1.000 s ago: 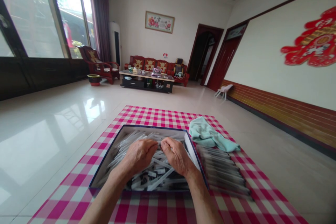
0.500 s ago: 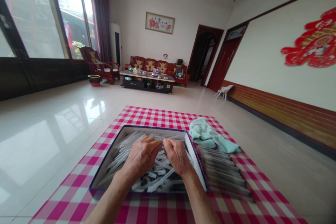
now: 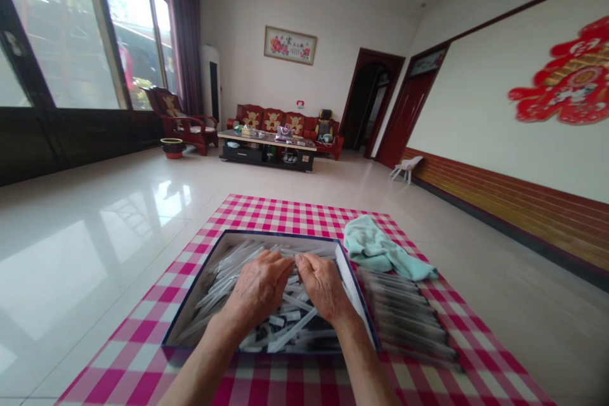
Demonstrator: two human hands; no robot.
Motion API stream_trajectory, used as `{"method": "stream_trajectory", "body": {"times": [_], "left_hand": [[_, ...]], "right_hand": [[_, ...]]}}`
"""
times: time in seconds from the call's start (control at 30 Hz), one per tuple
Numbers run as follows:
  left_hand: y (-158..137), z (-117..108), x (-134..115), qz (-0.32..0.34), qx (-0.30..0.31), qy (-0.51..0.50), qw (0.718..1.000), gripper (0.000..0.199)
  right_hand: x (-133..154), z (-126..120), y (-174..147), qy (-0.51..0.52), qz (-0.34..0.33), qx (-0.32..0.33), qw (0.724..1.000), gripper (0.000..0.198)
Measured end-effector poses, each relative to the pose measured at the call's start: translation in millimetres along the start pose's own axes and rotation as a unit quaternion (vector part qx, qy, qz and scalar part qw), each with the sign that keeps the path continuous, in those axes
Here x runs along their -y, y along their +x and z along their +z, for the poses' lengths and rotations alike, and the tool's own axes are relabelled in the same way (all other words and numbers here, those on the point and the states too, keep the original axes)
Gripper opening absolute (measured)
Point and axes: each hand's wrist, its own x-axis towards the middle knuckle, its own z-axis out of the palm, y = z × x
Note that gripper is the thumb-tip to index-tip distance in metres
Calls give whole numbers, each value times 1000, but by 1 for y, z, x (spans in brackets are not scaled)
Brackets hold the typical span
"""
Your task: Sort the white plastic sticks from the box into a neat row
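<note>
Left hand: knuckles raised, skin creased, fingers curled and drawn together at the tips; whatever they may pinch is hidden.
Right hand: rounded, thumb laid along bent fingers, tips closed together and meeting the left fingertips or nearly so; I cannot tell what sits between them.
Box: shallow, four-sided, open on top, with smooth pale inner walls and a thin dark blue edge; it rests on the tabletop under both hands.
Tubes: slim, straight, milky and half-clear, plastic-looking, heaped at loose angles inside the box below the fingers.
Short pieces: stubby, whitish, near the front of the box, mixed with black bits too jumbled to make out.
Tabletop cover: pink and white checks, lying flat.
Towel: soft, pale green, rumpled into folds just beyond the box's right wall.
Sticks: long, thin, greyish with dark ends, side by side right of the box; blurred.
Change since a second ago: the left hand has shifted slightly rightward, its fingers reaching straighter toward the right hand; box, towel and sticks keep their places on the tabletop.
</note>
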Motion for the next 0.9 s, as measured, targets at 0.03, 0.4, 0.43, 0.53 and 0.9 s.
{"method": "stream_trajectory", "body": {"times": [0.03,0.4,0.43,0.53,0.9], "left_hand": [[0,0,0,1,-2,5,1000,31],[0,-2,-3,11,3,60,998,27],[0,-2,-4,13,3,61,998,28],[0,-2,-3,15,5,65,998,28],[2,-4,-1,6,-5,34,999,29]], "right_hand": [[0,2,0,-4,4,-4,1000,43],[4,11,2,89,128,13,988,54],[4,11,2,94,135,14,986,55],[4,12,1,113,144,17,983,56],[5,1,1,82,89,37,992,56]]}}
